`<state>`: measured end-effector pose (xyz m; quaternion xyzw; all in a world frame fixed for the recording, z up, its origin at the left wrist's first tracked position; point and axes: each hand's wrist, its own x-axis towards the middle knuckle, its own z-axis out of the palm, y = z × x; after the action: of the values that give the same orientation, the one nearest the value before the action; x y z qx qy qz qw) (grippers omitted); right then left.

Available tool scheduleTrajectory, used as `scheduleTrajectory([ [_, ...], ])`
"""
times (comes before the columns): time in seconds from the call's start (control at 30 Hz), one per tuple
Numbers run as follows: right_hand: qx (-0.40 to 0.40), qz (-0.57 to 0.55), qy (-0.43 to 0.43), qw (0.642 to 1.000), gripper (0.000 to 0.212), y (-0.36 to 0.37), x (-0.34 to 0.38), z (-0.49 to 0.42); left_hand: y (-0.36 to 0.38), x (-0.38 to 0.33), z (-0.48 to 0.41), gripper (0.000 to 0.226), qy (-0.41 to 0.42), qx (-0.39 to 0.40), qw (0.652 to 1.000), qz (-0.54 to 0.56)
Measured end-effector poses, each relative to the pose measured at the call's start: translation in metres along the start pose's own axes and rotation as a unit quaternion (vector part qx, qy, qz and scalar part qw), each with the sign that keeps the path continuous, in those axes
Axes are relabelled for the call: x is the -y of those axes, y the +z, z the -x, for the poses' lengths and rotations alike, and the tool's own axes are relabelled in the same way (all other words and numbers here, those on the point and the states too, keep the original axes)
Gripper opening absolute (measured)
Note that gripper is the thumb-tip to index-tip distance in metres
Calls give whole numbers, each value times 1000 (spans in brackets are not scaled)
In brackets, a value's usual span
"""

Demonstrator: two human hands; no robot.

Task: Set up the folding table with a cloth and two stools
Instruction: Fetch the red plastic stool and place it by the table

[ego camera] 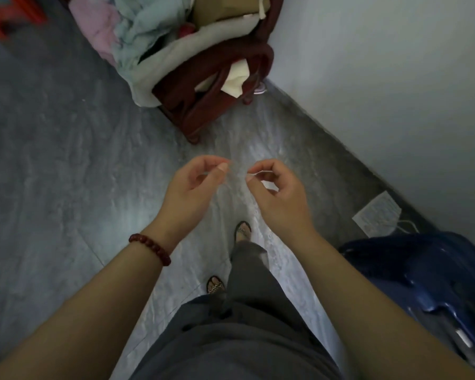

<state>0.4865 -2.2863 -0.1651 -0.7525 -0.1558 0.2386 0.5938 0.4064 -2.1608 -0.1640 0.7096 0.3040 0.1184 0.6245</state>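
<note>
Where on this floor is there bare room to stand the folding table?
The grey floor left of the left hand is bare. It is crowded ahead at the dark red chair piled with cloths, and along the wall at the blue stool.

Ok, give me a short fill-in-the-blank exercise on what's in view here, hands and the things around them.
1. The beaded bracelet sits on the ____ wrist.
2. The dark wooden chair stands against the ____.
3. The pink and pale green fabrics are piled on the ____.
4. The plastic stool at lower right is ____ in colour.

Missing words: left; wall; chair; blue
</note>
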Motion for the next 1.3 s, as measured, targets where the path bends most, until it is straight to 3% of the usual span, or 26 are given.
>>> scheduleTrajectory([
  [0.43, 72, 0, -50, 996, 8, 52, 46, -225, -42, -45, -206, 13, -1, -16, 1000, -14],
  [0.8, 131, -2, -49, 990, 15, 111, 73, -324, -100, -51, -293, 14, -31, -82, 996, 14],
  [1.13, 144, 8, -34, 989, 7, 252, 102, -416, -227, -38, -393, 14, -25, -96, 993, 66],
  [1.3, 149, 8, -29, 988, 15, 340, 130, -465, -323, -34, -441, 13, -36, -119, 991, 51],
])
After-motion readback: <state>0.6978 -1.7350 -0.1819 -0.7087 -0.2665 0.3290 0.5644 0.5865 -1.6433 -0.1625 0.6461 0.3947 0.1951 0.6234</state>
